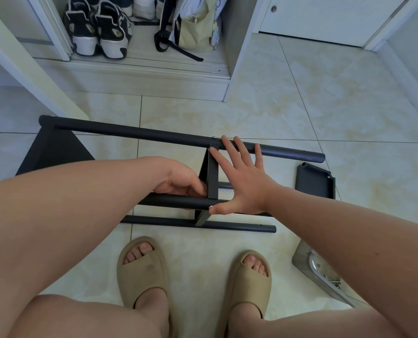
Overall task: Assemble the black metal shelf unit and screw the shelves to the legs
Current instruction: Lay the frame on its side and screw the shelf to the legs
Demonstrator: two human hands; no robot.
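Two hands are on the black shelf unit [54, 152], which lies on its side on the floor just in front of the person's feet. Its long legs run left to right across the person. The left hand [181, 182] curls its fingers round the near leg [176, 202], right beside the middle shelf [213, 174]. The right hand [244, 184] is spread wide and flat and holds nothing. Its fingertips rest on the far leg [130, 131], and its thumb touches the near leg by a small silver screw [210, 207]. That screw is closer to the right hand, so I think that hand would turn it. One loose shelf [315, 182] lies on the floor to the right, near the open ends of the legs. I see no words or brand names on any black part. The shoes [98, 28] at the back have marks too small to read.
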